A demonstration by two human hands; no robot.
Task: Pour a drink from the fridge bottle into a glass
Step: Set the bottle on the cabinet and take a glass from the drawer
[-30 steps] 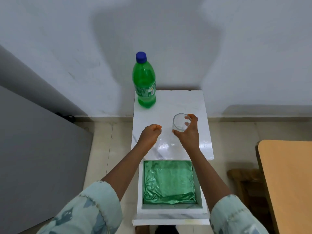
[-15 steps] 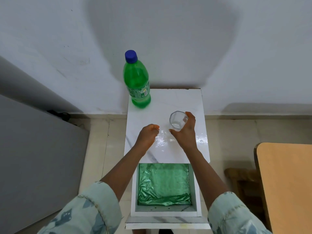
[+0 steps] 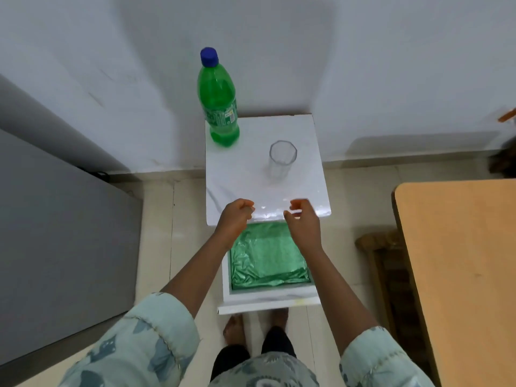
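Note:
A green plastic bottle [image 3: 220,107] with a blue cap stands upright at the back left corner of a small white marble-topped cabinet [image 3: 240,180]. A clear empty glass [image 3: 281,159] stands upright on the top, right of the bottle and free of both hands. My left hand [image 3: 236,219] hovers at the top's front edge, its fingers curled shut on nothing. Beside it at the same edge, my right hand [image 3: 303,223] holds nothing, with fingers loosely bent and apart.
Below the top an open drawer [image 3: 268,296] is lined with green foil. A grey fridge [image 3: 61,233] stands at the left, a wooden table [image 3: 460,261] at the right with a wooden stool [image 3: 382,241] beside it. My feet are under the drawer.
My right hand let go of the glass and drew back to the front edge. The glass now stands alone on the top. My left hand also pulled back a little.

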